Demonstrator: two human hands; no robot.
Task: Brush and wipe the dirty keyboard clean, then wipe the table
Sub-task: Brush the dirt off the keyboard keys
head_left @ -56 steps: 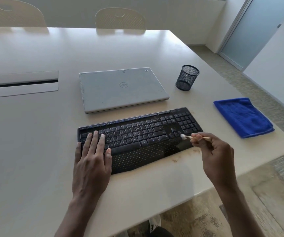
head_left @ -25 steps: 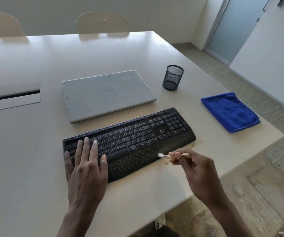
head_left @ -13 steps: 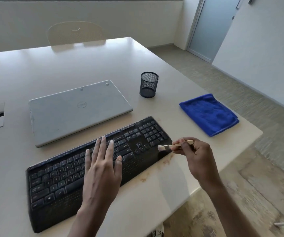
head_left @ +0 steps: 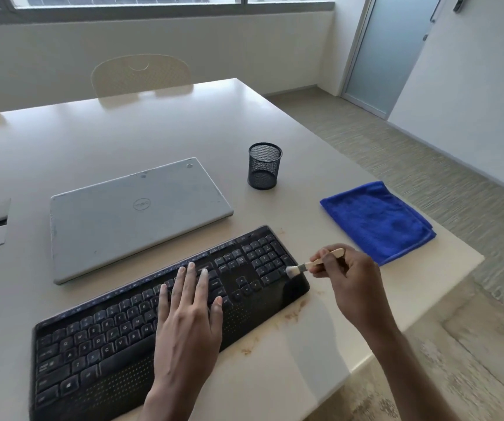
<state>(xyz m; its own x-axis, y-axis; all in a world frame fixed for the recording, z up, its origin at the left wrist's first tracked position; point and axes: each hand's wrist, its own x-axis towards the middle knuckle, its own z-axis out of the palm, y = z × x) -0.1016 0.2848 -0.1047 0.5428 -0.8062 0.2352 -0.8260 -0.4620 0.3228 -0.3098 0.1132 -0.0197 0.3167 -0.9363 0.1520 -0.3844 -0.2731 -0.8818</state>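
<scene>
Room: pale walls, window strip, frosted door far right. Cream bench (head_left: 153, 132) with brown crumbs along near edge. Black keyboard (head_left: 99, 344) near centre, long axis running near-left to far-right. Left hand (head_left: 188, 314) flat on keys, fingers spread. Right hand (head_left: 348, 278) fingers pinching brush (head_left: 311, 264), bristles pointing left at keyboard's right end. Blue cloth (head_left: 378, 221) right.

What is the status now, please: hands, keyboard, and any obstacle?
Left hand flat on keyboard, holding nothing. Right hand grips brush, bristles at numpad edge. Brown crumbs on table; blue cloth unused. Nothing in the way.
</scene>
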